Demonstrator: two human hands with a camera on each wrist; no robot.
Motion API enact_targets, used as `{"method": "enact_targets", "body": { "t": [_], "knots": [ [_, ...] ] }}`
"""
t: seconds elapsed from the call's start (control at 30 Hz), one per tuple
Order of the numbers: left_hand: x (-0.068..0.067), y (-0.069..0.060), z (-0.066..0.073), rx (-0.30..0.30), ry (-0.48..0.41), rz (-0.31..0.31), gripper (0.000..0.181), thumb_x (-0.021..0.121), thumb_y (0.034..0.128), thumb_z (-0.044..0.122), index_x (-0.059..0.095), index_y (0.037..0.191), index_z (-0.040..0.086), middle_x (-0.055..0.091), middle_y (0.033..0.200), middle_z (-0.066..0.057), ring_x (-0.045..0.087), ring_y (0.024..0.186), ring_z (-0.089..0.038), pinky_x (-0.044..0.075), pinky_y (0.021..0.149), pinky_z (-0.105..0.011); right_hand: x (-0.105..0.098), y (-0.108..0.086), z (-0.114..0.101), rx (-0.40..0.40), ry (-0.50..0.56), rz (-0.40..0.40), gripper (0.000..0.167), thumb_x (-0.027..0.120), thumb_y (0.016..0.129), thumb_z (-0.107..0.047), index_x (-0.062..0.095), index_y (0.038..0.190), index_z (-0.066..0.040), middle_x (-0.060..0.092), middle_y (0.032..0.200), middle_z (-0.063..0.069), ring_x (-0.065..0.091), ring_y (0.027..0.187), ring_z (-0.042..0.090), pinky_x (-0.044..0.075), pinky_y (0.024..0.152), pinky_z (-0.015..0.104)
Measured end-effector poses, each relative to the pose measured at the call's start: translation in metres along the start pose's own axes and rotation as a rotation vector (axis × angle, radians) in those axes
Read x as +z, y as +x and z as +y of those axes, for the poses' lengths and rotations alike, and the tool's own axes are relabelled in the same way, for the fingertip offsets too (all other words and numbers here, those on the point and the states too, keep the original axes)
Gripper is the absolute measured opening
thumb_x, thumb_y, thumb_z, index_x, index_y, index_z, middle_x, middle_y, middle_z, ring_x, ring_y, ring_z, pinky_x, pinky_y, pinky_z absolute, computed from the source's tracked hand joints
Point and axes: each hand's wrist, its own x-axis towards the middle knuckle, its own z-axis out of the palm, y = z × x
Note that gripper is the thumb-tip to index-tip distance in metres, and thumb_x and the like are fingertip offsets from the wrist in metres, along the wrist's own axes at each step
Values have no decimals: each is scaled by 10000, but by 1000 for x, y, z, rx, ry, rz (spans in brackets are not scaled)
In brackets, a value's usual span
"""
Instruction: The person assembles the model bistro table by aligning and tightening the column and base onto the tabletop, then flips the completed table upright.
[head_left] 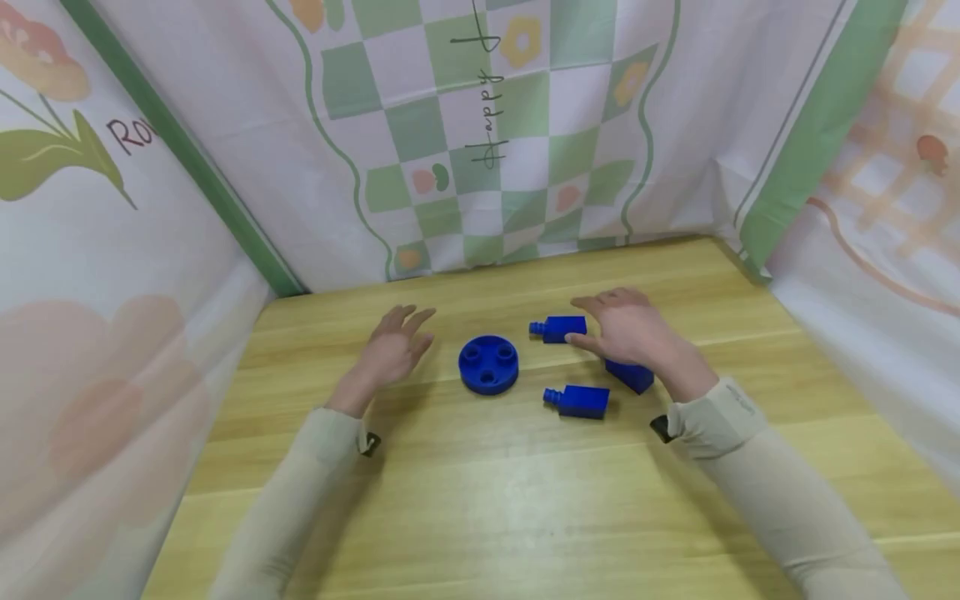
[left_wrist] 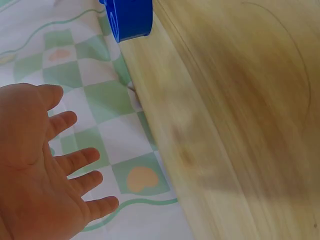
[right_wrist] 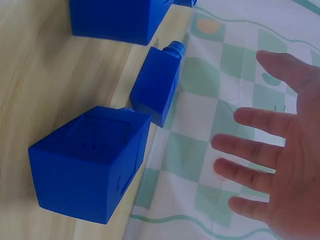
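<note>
A blue round disc [head_left: 489,379] with three round sockets lies on the table between the hands. My left hand [head_left: 387,354] hovers to its left, fingers spread and holding nothing; in the left wrist view the disc's edge [left_wrist: 134,20] shows above that hand [left_wrist: 45,165]. Right of the disc, two blue blocks with threaded necks lie on their sides, a far one [head_left: 566,329] and a near one [head_left: 585,402]. My right hand [head_left: 630,329], fingers extended and empty, is over the far block's right end and partly covers a third blue block [head_left: 632,377], whose neck is hidden in the head view.
The wooden table [head_left: 480,500] stretches toward me in front of the pieces. A printed curtain [head_left: 495,192] hangs along its back edge, with more cloth at the left [head_left: 150,333] and right [head_left: 862,275]. A dark strap piece [head_left: 663,428] sits at the right cuff.
</note>
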Motion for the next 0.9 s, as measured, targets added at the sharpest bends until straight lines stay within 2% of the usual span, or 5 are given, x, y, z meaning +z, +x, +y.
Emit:
{"method": "enact_targets", "body": {
  "t": [0.17, 0.47, 0.73, 0.9],
  "knots": [
    [3, 2, 3, 13, -15, 4, 505, 379, 1082, 384, 345, 1556, 214, 313, 1593, -217, 195, 1514, -436, 194, 1232, -593, 0, -2, -3, -19, 6, -13, 649, 590, 953, -532, 531, 1432, -99, 570, 1415, 216, 463, 1344, 462, 225, 1190, 621],
    [11, 5, 7, 53, -40, -5, 480, 412, 1078, 346, 392, 1534, 198, 340, 1574, -213, 240, 1500, -425, 285, 1191, -608, 4, -9, -5, -73, -24, -12, 567, 635, 934, -505, 639, 1314, -84, 677, 1275, 176, 596, 1202, 421, 359, 1112, 620],
    [20, 8, 10, 80, -46, -16, 465, 445, 1070, 313, 411, 1523, 214, 353, 1568, -195, 256, 1498, -404, 308, 1187, -590, 8, -17, -8, -109, -20, -38, 481, 682, 918, -438, 681, 1239, -80, 716, 1198, 143, 638, 1126, 381, 375, 1096, 615],
    [23, 9, 13, 92, -51, -12, 457, 455, 1069, 295, 425, 1516, 209, 372, 1554, -193, 286, 1480, -411, 319, 1181, -588, 9, -21, -10, -140, -6, -46, 437, 691, 911, -413, 702, 1196, -82, 731, 1158, 114, 661, 1041, 331, 438, 1030, 580]
  ]
}}
